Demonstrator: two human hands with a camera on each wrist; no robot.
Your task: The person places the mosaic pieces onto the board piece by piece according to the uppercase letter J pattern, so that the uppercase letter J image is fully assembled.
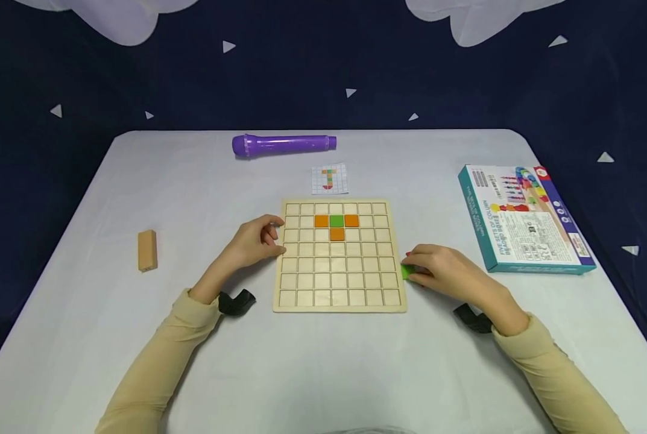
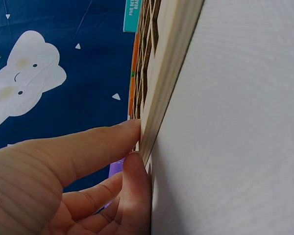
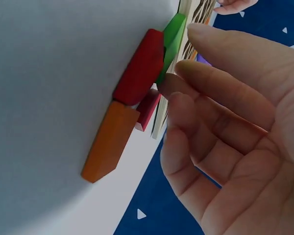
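A wooden grid board [image 1: 307, 298] holds three orange tiles [image 1: 336, 234] and a green tile [image 1: 336, 221] in its upper part. At the board's left edge, the thumb and index finger of my left hand [image 1: 255, 243] touch the rim, spread apart along it. Beside the right edge, my right hand [image 1: 442, 271] pinches a green block [image 3: 172, 44] between thumb and fingers. Under that hand, red blocks [image 3: 139, 68] and an orange block [image 3: 110, 142] lie on the table; the head view mostly hides them.
A pattern card [image 1: 330, 179] lies behind the board, with a purple microphone-shaped tube [image 1: 282, 145] farther back. The teal-edged game box [image 1: 529, 220] is at the right, and a wooden block [image 1: 147, 250] stands at the left. All are on the white-covered table [image 1: 328, 367].
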